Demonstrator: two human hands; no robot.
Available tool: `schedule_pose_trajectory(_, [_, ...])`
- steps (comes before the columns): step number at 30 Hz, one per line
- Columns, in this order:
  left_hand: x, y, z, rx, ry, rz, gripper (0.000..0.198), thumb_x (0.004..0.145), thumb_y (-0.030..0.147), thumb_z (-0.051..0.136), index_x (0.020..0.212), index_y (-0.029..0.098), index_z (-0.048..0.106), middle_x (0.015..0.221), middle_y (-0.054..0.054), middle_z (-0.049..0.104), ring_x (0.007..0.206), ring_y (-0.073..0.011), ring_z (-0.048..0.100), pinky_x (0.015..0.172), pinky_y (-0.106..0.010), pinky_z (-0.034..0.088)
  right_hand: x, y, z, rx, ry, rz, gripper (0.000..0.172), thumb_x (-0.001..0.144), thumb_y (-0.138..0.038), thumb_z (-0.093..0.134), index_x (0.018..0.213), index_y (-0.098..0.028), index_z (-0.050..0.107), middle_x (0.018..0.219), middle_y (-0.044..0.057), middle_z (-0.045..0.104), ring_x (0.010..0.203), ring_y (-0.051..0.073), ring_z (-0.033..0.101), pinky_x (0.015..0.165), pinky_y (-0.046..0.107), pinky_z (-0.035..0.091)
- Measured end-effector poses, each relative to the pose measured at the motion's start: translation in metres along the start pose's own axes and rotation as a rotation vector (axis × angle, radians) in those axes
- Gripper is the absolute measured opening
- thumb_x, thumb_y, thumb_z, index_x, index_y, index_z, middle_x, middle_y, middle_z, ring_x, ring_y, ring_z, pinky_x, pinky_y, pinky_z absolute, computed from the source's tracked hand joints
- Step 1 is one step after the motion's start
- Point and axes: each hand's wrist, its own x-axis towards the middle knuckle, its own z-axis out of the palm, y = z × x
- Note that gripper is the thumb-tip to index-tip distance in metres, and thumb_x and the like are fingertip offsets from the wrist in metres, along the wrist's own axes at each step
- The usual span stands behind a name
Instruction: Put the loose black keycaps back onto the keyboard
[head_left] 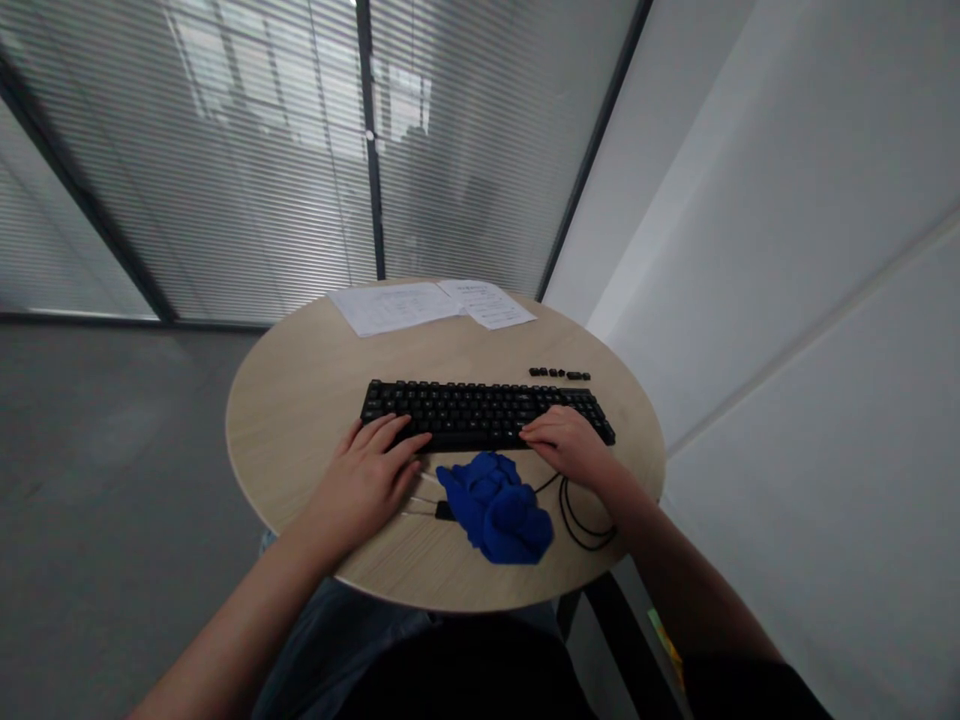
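A black keyboard (465, 412) lies across the middle of the round table. My left hand (369, 475) rests at its left end, fingers spread over the lower-left keys and thumb off the front edge. At the lower right of the keyboard, my right hand (570, 443) has its fingers drawn together and touching the keys; whatever is under the fingertips is hidden. A crumpled blue cloth (499, 508) lies between my hands, in front of the keyboard. Beside my left hand, a thin wire tool with a black handle (445, 511) is partly covered by the cloth.
Behind the keyboard's right side, several loose black keycaps (559, 374) sit in a row. Printed sheets (405, 306) lie at the table's far edge. A coiled black cable (585, 525) is below my right wrist. The round table (292, 400) stands by a white wall (810, 250).
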Motion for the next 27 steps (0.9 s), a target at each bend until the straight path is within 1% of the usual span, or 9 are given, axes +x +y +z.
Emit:
schedule_pose_trajectory(10, [0.001, 0.001, 0.000, 0.036, -0.015, 0.010, 0.042, 0.100, 0.040, 0.046, 0.132, 0.025, 0.068, 0.143, -0.015, 0.060, 0.136, -0.0355, 0.051, 0.115, -0.061, 0.036, 0.002, -0.008, -0.006, -0.035, -0.064, 0.010, 0.016, 0.095, -0.024, 0.065, 0.098, -0.027, 0.080, 0.108, 0.003, 0.080, 0.097, 0.024, 0.070, 0.085, 0.043, 0.048])
schedule_pose_trajectory(13, [0.001, 0.000, 0.000, 0.038, -0.020, 0.013, 0.043, 0.100, 0.040, 0.045, 0.132, 0.024, 0.069, 0.142, -0.016, 0.060, 0.134, -0.0357, 0.053, 0.115, -0.061, 0.036, 0.002, -0.011, -0.005, -0.055, -0.085, 0.009, 0.014, 0.093, -0.024, 0.067, 0.095, -0.027, 0.080, 0.104, 0.003, 0.080, 0.094, 0.023, 0.071, 0.085, 0.042, 0.048])
schedule_pose_trajectory(15, [0.001, -0.001, 0.000, 0.028, -0.016, 0.012, 0.042, 0.100, 0.040, 0.045, 0.131, 0.024, 0.069, 0.142, -0.016, 0.061, 0.134, -0.0356, 0.053, 0.115, -0.062, 0.036, 0.001, -0.011, -0.002, -0.047, -0.075, 0.006, 0.014, 0.093, -0.023, 0.067, 0.095, -0.027, 0.080, 0.103, 0.003, 0.080, 0.093, 0.023, 0.072, 0.086, 0.041, 0.049])
schedule_pose_trajectory(17, [0.001, -0.001, 0.000, 0.013, -0.009, 0.007, 0.042, 0.100, 0.040, 0.045, 0.131, 0.025, 0.069, 0.142, -0.015, 0.061, 0.135, -0.0353, 0.053, 0.115, -0.062, 0.036, -0.002, -0.008, 0.000, -0.027, -0.005, 0.010, 0.015, 0.093, -0.023, 0.066, 0.098, -0.027, 0.080, 0.105, 0.003, 0.080, 0.094, 0.023, 0.072, 0.087, 0.042, 0.051])
schedule_pose_trajectory(19, [0.001, -0.002, 0.000, 0.004, -0.003, 0.005, 0.042, 0.100, 0.041, 0.045, 0.131, 0.026, 0.069, 0.142, -0.014, 0.061, 0.135, -0.0353, 0.052, 0.115, -0.063, 0.036, -0.006, -0.002, 0.000, -0.004, 0.138, 0.057, 0.018, 0.094, -0.022, 0.063, 0.102, -0.027, 0.079, 0.107, 0.004, 0.080, 0.096, 0.023, 0.073, 0.089, 0.042, 0.053])
schedule_pose_trajectory(22, [0.001, -0.002, 0.001, 0.012, -0.004, 0.007, 0.042, 0.099, 0.042, 0.045, 0.131, 0.026, 0.069, 0.143, -0.014, 0.061, 0.135, -0.0357, 0.052, 0.115, -0.063, 0.037, -0.011, 0.008, -0.007, 0.018, 0.392, 0.211, 0.023, 0.097, -0.024, 0.057, 0.106, -0.027, 0.077, 0.107, 0.006, 0.079, 0.100, 0.024, 0.072, 0.092, 0.044, 0.056])
schedule_pose_trajectory(23, [0.001, -0.002, 0.001, 0.020, -0.006, 0.009, 0.042, 0.099, 0.042, 0.045, 0.131, 0.026, 0.069, 0.143, -0.014, 0.061, 0.135, -0.0359, 0.052, 0.114, -0.063, 0.037, -0.012, 0.011, -0.010, 0.022, 0.458, 0.259, 0.023, 0.097, -0.025, 0.056, 0.106, -0.027, 0.077, 0.105, 0.006, 0.079, 0.100, 0.024, 0.072, 0.092, 0.044, 0.056])
schedule_pose_trajectory(25, [0.001, -0.001, 0.002, 0.032, -0.011, 0.012, 0.043, 0.099, 0.042, 0.045, 0.132, 0.026, 0.068, 0.143, -0.015, 0.061, 0.135, -0.0363, 0.052, 0.114, -0.064, 0.037, -0.014, 0.017, -0.014, 0.024, 0.539, 0.322, 0.022, 0.098, -0.027, 0.056, 0.104, -0.027, 0.077, 0.103, 0.007, 0.078, 0.098, 0.025, 0.072, 0.091, 0.045, 0.057])
schedule_pose_trajectory(27, [0.001, -0.001, 0.002, 0.032, -0.005, 0.010, 0.044, 0.099, 0.042, 0.046, 0.133, 0.025, 0.068, 0.143, -0.015, 0.061, 0.135, -0.0367, 0.053, 0.115, -0.064, 0.036, -0.016, 0.020, -0.014, 0.021, 0.564, 0.349, 0.021, 0.097, -0.028, 0.057, 0.102, -0.026, 0.078, 0.100, 0.007, 0.078, 0.096, 0.025, 0.072, 0.091, 0.045, 0.058])
